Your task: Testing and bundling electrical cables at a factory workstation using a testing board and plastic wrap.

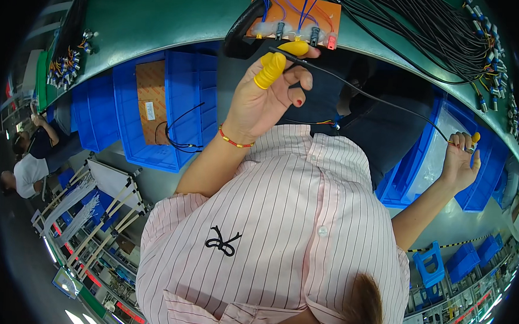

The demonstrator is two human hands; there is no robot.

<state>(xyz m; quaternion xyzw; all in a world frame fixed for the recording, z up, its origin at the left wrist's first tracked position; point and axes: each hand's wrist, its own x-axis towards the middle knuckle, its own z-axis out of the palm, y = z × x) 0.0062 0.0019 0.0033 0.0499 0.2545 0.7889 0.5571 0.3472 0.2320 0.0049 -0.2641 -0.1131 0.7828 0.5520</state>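
Observation:
A thin black cable (369,96) stretches between my two hands, sagging slightly in front of my body. Near the bench edge, my left hand (262,95) pinches one end of it between a thumb and forefinger in yellow finger cots; the other fingers curl loosely. Far out to the right, my right hand (461,162) is closed on the cable's other end, where short coloured wires show; one of its fingertips wears a yellow cot. Just beyond my left hand is an orange board (329,13) with a row of small connectors and blue wires.
Bundled black cables (427,30) with connector ends lie at the right of the green bench (162,13); another bundle (67,55) hangs at its left. Blue bins (187,101) stand below, one with cardboard and a loose black cable. Another person (33,169) is at far left.

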